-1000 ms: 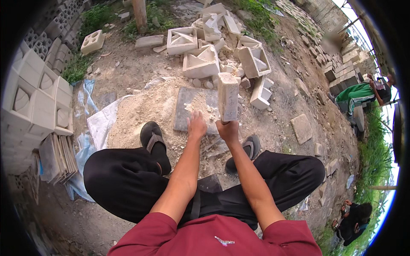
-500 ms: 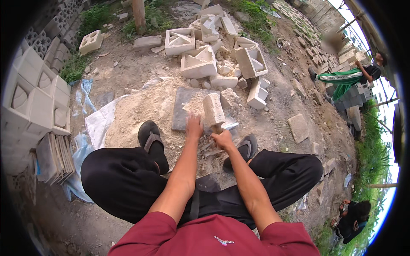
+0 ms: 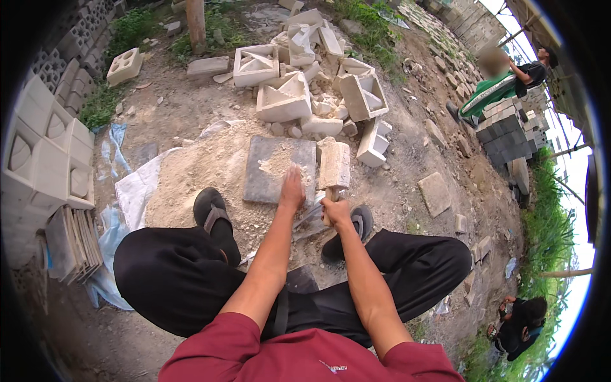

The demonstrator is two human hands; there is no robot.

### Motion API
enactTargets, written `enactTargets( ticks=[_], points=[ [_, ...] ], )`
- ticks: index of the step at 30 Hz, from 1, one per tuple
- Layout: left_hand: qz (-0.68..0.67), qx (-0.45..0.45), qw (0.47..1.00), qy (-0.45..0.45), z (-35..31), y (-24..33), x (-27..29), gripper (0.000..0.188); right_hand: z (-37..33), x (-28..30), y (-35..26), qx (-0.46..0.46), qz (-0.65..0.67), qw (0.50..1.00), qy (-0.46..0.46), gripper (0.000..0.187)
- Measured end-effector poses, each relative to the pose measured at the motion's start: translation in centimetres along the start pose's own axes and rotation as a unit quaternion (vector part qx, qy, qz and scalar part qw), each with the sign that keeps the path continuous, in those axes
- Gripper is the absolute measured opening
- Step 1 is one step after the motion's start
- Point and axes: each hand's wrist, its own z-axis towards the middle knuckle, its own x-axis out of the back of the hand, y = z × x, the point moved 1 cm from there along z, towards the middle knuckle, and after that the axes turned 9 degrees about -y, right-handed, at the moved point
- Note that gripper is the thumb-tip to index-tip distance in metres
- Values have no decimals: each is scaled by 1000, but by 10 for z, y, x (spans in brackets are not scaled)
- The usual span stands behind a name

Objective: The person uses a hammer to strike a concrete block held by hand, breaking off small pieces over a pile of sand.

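My right hand [image 3: 337, 212] is wrapped round the wooden handle of a mallet [image 3: 335, 164]. The mallet's thick, pale, dust-covered head points away from me, just off the right edge of a dark square slab [image 3: 261, 178]. My left hand [image 3: 293, 188] is over the slab's near right part, fingers stretched out and close together, holding nothing. Pale crumbs and powder [image 3: 275, 165] lie on the slab beside those fingers. Whether the fingertips touch the slab is hard to tell.
A heap of pale sand [image 3: 184, 184] on a white sheet [image 3: 138, 191] adjoins the slab. Beyond lie broken cast blocks [image 3: 284, 99] and rubble. Moulded blocks [image 3: 48, 162] and thin boards [image 3: 76, 245] stand at left. Two people are at right, one near grey blocks [image 3: 503, 130].
The mallet has shifted right, from over the slab to beside it. My left hand has moved right across the slab. The person at far right has changed posture, and the view has shifted slightly.
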Motion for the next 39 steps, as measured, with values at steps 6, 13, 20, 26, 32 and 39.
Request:
enactTargets(
  ticks=[6, 13, 20, 26, 32, 39],
  points=[
    [-15, -21, 995, -95, 23, -10, -6, 48, 5, -5, 19, -4, -22, 1000, -10, 26],
    [-77, -51, 996, 3, 28, -8, 1, 29, 1, -17, 11, 4, -46, 999, -12, 28],
    [-435, 198, 874, 84, 51, -32, 36, 29, 8, -26, 9, 25, -55, 998, -26, 24],
    [97, 179, 976, 77, 5, -22, 45, 49, 0, -33, -29, 104, -75, 991, -25, 28],
    [131, 189, 970, -74, 0, -17, 45, 67, -11, -51, -103, 317, -137, 935, 83, 27],
    [82, 208, 975, 10, -3, -31, 41, 62, 13, -27, -39, 190, -198, 958, 86, 37]
  ],
)
